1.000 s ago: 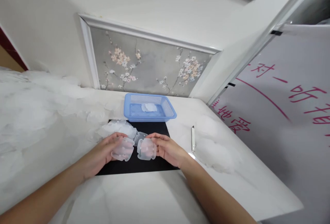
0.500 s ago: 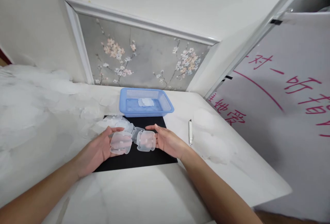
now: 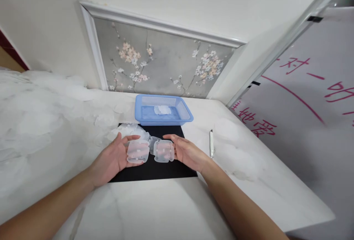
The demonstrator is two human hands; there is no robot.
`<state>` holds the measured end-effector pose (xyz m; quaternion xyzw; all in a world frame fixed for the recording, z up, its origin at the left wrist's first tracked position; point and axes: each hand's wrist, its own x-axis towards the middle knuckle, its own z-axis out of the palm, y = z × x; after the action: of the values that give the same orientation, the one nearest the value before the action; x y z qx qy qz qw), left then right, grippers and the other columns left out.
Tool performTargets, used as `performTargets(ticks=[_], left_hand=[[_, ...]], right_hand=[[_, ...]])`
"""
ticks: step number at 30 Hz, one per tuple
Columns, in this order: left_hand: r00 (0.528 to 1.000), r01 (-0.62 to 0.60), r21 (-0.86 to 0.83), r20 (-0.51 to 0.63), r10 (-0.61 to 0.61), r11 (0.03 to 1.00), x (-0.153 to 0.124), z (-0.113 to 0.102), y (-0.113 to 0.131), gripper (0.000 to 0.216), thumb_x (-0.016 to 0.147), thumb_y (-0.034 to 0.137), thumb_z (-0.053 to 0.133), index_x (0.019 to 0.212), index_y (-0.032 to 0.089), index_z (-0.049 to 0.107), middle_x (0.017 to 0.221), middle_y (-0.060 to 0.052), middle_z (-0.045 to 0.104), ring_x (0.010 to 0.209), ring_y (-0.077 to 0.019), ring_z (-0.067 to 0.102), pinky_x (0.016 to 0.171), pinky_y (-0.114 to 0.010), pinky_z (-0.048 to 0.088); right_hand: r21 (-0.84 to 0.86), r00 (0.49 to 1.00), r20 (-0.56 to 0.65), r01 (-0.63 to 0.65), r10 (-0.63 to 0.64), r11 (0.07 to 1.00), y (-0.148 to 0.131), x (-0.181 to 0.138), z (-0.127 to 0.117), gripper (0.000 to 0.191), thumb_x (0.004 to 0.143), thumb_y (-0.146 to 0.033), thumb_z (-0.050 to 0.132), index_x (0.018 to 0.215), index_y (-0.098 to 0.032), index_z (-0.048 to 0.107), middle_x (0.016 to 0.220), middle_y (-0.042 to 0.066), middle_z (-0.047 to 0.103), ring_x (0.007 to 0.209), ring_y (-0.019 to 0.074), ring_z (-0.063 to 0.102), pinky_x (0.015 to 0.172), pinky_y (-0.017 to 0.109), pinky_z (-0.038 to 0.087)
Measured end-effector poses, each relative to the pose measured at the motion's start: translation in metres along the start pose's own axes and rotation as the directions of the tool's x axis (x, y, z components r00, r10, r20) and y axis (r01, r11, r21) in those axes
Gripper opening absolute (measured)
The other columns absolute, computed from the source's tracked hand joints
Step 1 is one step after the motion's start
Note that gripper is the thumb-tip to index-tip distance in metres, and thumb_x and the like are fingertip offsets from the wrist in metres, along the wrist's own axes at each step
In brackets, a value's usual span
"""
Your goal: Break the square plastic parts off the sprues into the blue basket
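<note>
My left hand point(image 3: 114, 157) is closed on a thin translucent plastic piece point(image 3: 138, 152) with rounded corners and small bumps, the fingers showing through from behind. A similar translucent plastic piece point(image 3: 164, 151) is held by its right side in my right hand point(image 3: 190, 154). The two pieces face me side by side with a narrow gap between them, over a black mat point(image 3: 155, 171). More such pieces point(image 3: 132, 131) lie loosely overlapped on the mat just behind my hands, partly hidden by them.
Behind the mat stands a blue basket point(image 3: 164, 123) with some white translucent pieces point(image 3: 162, 110) inside. A white-handled cutter knife point(image 3: 211, 144) lies on the right. Heaped translucent sheets point(image 3: 35, 111) cover the table's left side. A whiteboard point(image 3: 304, 140) with red writing stands at the right.
The whole view has shifted, so everything appears further right. The left piece is turned slightly and now sits more squarely beside the right one. Both hands keep their hold.
</note>
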<state>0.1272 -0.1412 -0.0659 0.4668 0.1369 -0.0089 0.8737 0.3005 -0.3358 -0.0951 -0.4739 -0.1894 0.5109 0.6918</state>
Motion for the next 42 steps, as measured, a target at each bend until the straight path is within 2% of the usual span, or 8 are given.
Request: performTargets(ticks=[6,18,23,26,29,32,37,42], left_hand=[[0.997,0.017,0.029,0.076,-0.019,0.999,-0.002,-0.001,-0.002,0.059,0.088,0.068,0.039,0.125,0.023,0.051,0.122,-0.012,0.063,0.126,-0.0336,0.049,0.101,-0.055,0.04],[0.987,0.069,0.026,0.147,-0.072,0.997,-0.002,-0.005,-0.003,0.068,0.084,0.073,0.039,0.128,0.023,0.051,0.139,-0.014,0.053,0.13,-0.0362,0.045,0.103,-0.058,0.037],[0.979,0.071,0.106,0.181,-0.089,0.992,-0.004,0.001,-0.003,0.069,0.085,0.074,0.036,0.125,0.021,0.056,0.139,-0.012,0.053,0.133,-0.0346,0.041,0.104,-0.055,0.039],[0.994,-0.044,0.221,0.106,0.021,0.974,-0.003,0.0,-0.004,0.053,0.087,0.065,0.046,0.098,0.018,0.069,0.122,-0.012,0.066,0.133,-0.0325,0.043,0.111,-0.049,0.033],[0.991,-0.12,0.433,-0.006,0.136,0.893,-0.002,-0.004,-0.007,0.024,0.079,0.044,0.07,0.087,0.02,0.069,0.118,-0.01,0.069,0.129,-0.0326,0.047,0.11,-0.048,0.033],[0.979,-0.174,0.529,0.002,0.204,0.831,0.0,-0.006,-0.01,0.033,0.077,0.033,0.075,0.107,0.025,0.065,0.134,-0.007,0.059,0.131,-0.0299,0.045,0.108,-0.045,0.037],[0.978,-0.198,0.5,0.043,0.204,0.843,0.002,-0.005,-0.014,0.035,0.083,0.031,0.068,0.116,0.027,0.057,0.138,-0.007,0.054,0.137,-0.026,0.037,0.109,-0.041,0.036],[0.977,-0.215,0.404,0.079,0.2,0.889,0.0,-0.005,-0.013,0.043,0.075,0.018,0.067,0.116,0.027,0.056,0.141,-0.007,0.049,0.142,-0.0299,0.027,0.104,-0.042,0.042]], right_hand=[[-0.064,1.0,-0.005,0.002,-0.003,0.998,-0.002,-0.003,0.001,0.039,0.073,-0.036,0.078,0.105,-0.021,0.061,0.093,0.002,0.069,0.077,0.0156,0.065,0.07,0.029,0.05],[-0.1,0.998,0.02,0.067,-0.065,0.993,0.0,-0.001,0.003,0.033,0.061,-0.024,0.085,0.083,-0.019,0.061,0.082,-0.001,0.065,0.077,0.0137,0.062,0.077,0.027,0.048],[-0.077,0.978,0.013,0.21,-0.209,0.975,-0.003,-0.004,0.004,0.02,0.068,-0.023,0.08,0.067,-0.019,0.061,0.123,0.004,0.063,0.105,0.0209,0.061,0.088,0.035,0.047],[-0.071,0.986,0.03,0.163,-0.161,0.984,-0.005,-0.007,0.009,0.018,0.07,-0.024,0.076,0.065,-0.018,0.06,0.127,0.005,0.061,0.108,0.0236,0.061,0.087,0.037,0.048],[-0.091,0.993,0.048,0.108,-0.104,0.99,-0.007,-0.008,0.013,0.009,0.068,-0.019,0.071,0.069,-0.018,0.063,0.127,0.007,0.062,0.107,0.024,0.062,0.084,0.033,0.049],[-0.06,0.994,0.074,0.086,-0.081,0.994,-0.007,-0.007,0.015,0.023,0.061,-0.011,0.064,0.083,-0.019,0.066,0.127,0.007,0.061,0.107,0.0251,0.062,0.08,0.033,0.051],[0.025,0.987,0.147,0.064,-0.067,0.998,-0.003,-0.004,0.011,0.044,0.056,-0.009,0.057,0.098,-0.019,0.063,0.123,0.008,0.063,0.109,0.0279,0.06,0.085,0.042,0.052],[-0.006,0.992,0.109,0.067,-0.066,0.998,-0.001,-0.003,0.009,0.036,0.071,-0.023,0.07,0.105,-0.021,0.059,0.121,0.01,0.065,0.108,0.0261,0.063,0.087,0.041,0.05]])
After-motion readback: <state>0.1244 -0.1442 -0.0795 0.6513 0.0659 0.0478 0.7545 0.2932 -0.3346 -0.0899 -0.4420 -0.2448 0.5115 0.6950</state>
